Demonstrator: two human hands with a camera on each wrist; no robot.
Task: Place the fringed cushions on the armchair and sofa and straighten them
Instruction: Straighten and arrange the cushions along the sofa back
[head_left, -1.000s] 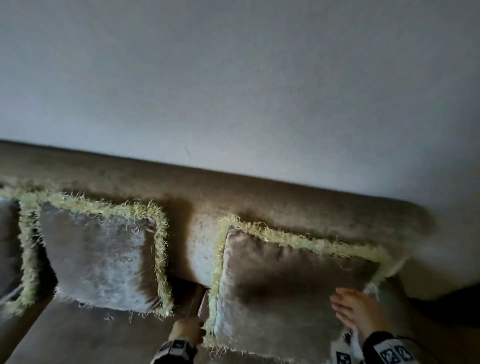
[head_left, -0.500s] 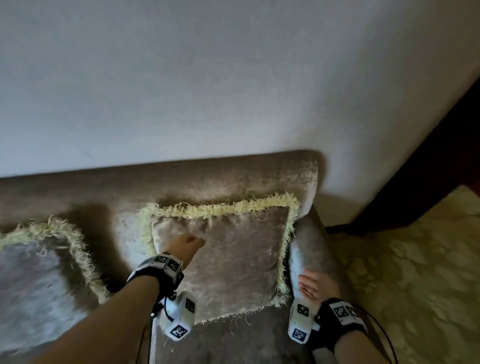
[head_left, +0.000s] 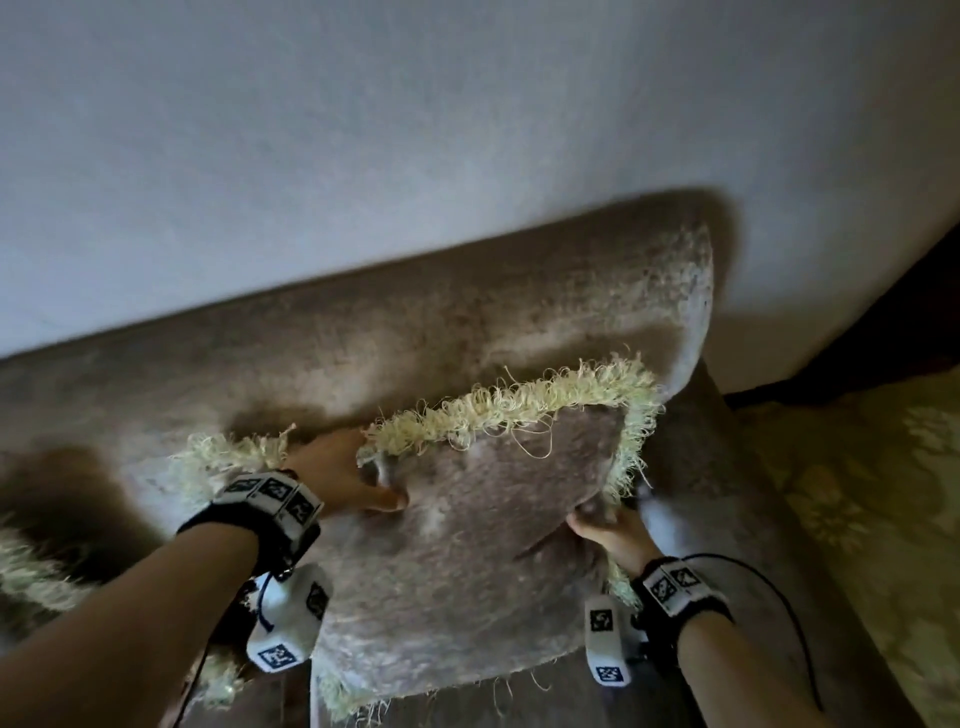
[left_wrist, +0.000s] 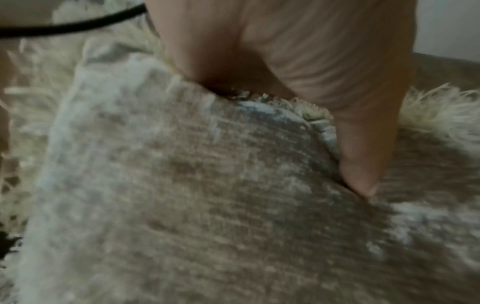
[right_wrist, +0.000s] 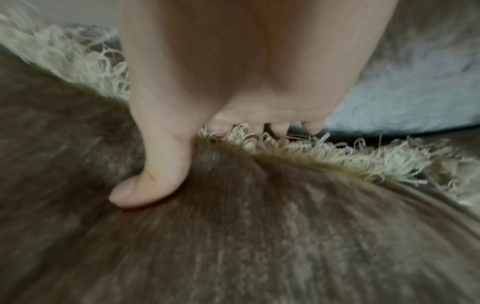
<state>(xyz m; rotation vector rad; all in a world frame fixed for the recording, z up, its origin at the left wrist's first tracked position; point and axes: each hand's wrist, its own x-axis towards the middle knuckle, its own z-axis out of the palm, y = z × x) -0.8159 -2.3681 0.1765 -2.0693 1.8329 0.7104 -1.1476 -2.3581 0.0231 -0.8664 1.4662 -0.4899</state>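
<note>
A taupe velvet cushion with a pale yellow fringe leans at the right end of the brown sofa, tilted toward me. My left hand grips its upper left corner, thumb pressed into the front face, other fingers hidden behind. My right hand grips the right edge, thumb dug into the velvet, fingers curled behind the fringe. A second fringed cushion shows only its edge at the far left.
The sofa's right armrest stands just right of the cushion. A pale wall rises behind the backrest. A patterned yellow-green carpet covers the floor at the right, with dark furniture above it.
Both hands have taken hold of the right cushion: the left moved up to its top left corner, the right came off the armrest onto its right edge. The cushion now tips forward.
</note>
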